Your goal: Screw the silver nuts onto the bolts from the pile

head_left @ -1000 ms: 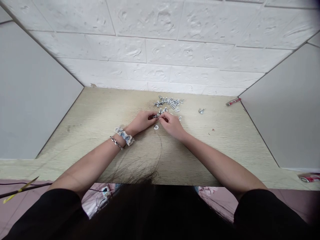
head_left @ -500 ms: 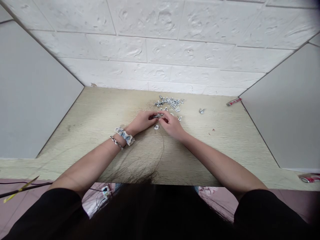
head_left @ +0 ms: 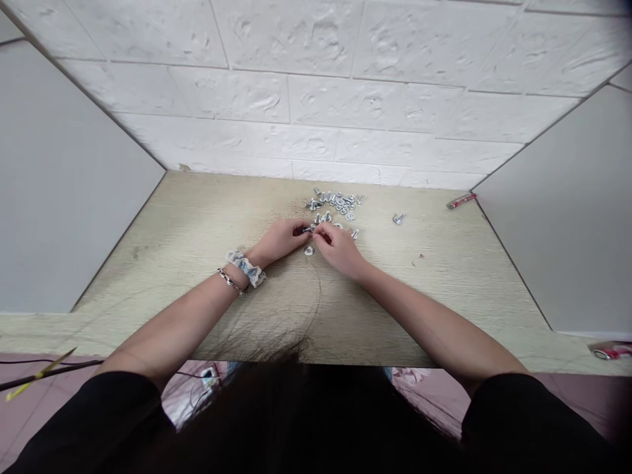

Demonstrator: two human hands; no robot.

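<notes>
My left hand (head_left: 284, 238) is closed on a small silver bolt (head_left: 307, 230), held sideways between thumb and fingers. My right hand (head_left: 338, 247) meets it from the right, thumb and forefinger pinched at the bolt's end; whatever small part they grip there is hidden by the fingertips. Just below the hands a flat washer (head_left: 309, 251) lies on the table. Behind the fingers, bolts (head_left: 326, 216) stand on their heads, and another bolt (head_left: 355, 234) is right of my right hand. Farther back lies a loose pile of bolts, nuts and washers (head_left: 340, 201).
A separate bolt with a washer (head_left: 399, 218) lies to the right on the wooden table (head_left: 207, 210). A red-and-silver object (head_left: 461, 201) rests by the right grey panel (head_left: 573, 217), a similar one (head_left: 611, 353) at the front right. White brick-pattern wall (head_left: 316, 99) closes the back.
My right forefinger has curled in from its stretched position over the bolt, uncovering the standing bolts behind. The left hand has stayed almost still.
</notes>
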